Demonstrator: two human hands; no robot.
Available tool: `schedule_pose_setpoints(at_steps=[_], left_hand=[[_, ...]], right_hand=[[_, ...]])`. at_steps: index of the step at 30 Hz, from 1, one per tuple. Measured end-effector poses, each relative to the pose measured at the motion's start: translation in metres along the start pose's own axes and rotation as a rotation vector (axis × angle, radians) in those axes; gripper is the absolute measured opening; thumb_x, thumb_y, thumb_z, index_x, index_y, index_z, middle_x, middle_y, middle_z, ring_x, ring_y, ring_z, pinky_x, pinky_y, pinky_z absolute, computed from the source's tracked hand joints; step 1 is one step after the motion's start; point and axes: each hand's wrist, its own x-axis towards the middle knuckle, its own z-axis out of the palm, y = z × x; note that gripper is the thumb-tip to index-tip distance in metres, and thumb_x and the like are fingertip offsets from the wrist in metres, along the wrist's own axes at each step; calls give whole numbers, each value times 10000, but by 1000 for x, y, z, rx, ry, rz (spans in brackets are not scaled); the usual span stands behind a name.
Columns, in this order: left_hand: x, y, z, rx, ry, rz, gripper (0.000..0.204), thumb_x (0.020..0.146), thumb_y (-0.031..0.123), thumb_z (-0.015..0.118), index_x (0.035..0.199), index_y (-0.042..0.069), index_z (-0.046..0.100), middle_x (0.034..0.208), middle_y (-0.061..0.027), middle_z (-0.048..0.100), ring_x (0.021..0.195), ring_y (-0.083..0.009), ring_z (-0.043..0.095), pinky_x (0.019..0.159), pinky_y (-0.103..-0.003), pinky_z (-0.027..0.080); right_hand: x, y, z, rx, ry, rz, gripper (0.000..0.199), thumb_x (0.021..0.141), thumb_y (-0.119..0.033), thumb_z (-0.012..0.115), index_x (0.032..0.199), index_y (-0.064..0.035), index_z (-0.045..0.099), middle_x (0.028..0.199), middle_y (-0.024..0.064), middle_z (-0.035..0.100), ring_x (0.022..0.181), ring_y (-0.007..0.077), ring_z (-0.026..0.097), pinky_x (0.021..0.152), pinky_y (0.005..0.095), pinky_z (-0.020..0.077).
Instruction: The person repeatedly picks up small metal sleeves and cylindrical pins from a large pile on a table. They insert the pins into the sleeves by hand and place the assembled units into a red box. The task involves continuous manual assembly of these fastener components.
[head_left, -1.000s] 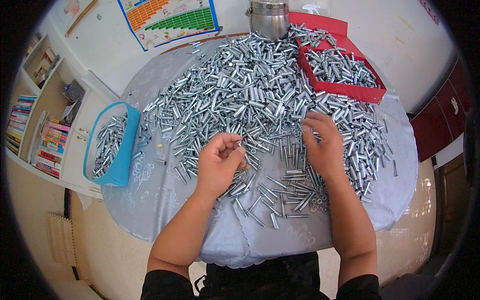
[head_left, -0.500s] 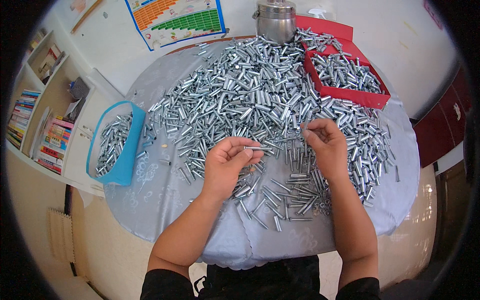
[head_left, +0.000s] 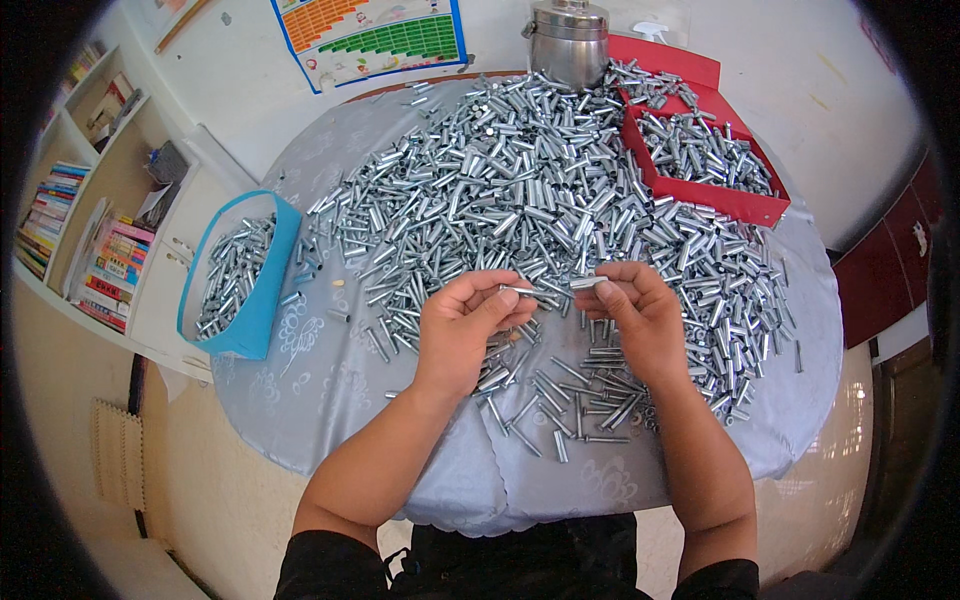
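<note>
From the head camera, the person had both hands raised a bit over a round table (head_left: 330,400) covered in a pale grey patterned cloth. The left hand (head_left: 465,325) was curled in, thumb and fingertips pinched narrow on a thin metal pin (head_left: 522,291) that poked out toward the right. The right hand (head_left: 632,315) sat just beside it, fingers also pinched close on a short silver tube (head_left: 588,283), and the tube's open end faced the pin's tip with only a small gap between them. So both hands were gripping something, neither spread wide.

Under and behind the hands was a huge heap of silver tubes (head_left: 500,190) covering most of the tabletop, and a looser scatter of thin pins (head_left: 580,395) lay on the cloth right below the wrists. A blue bin (head_left: 255,300) hung at the table's left edge with more tubes inside. A red tray (head_left: 735,200) at the far right held another batch. A steel pot (head_left: 568,45) stood at the far edge, touching the heap. Off to the left was a white shelf with books (head_left: 75,230), and a coloured chart (head_left: 370,35) lay behind the table.
</note>
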Motion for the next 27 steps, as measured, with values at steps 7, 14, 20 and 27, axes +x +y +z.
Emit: schedule_pose_setpoints(at_steps=[7, 14, 20, 27], left_hand=[[1, -4, 0, -12, 7, 18, 173, 897, -18, 570, 1066, -39, 603, 1007, -156, 672, 868, -204, 684, 762, -300, 584], [0, -5, 2, 10, 17, 21, 167, 902, -5, 571, 1063, -37, 602, 1001, -145, 673, 861, -201, 685, 762, -297, 582], [0, -4, 3, 69, 16, 37, 166, 911, 21, 580, 1063, -39, 607, 988, -145, 678, 854, -200, 690, 754, -296, 582], [-6, -7, 5, 195, -127, -20, 292, 932, 51, 568, 1204, -56, 569, 1061, -156, 669, 912, -218, 687, 774, -300, 575]], right_hand=[[-4, 1, 6, 7, -45, -39, 139, 935, -56, 570, 1040, 36, 568, 863, 93, 667, 788, 155, 660, 735, 274, 542], [-4, 0, 4, -17, -70, -21, 153, 921, -38, 583, 1052, 42, 584, 908, 112, 681, 832, 169, 677, 731, 275, 547], [-6, -2, 6, 43, -138, 0, 199, 925, -40, 581, 1105, 47, 582, 983, 122, 680, 906, 175, 673, 799, 286, 543], [-7, 1, 3, -194, -104, -142, 156, 870, -28, 658, 1022, 9, 669, 899, 46, 657, 743, 89, 594, 687, 218, 477]])
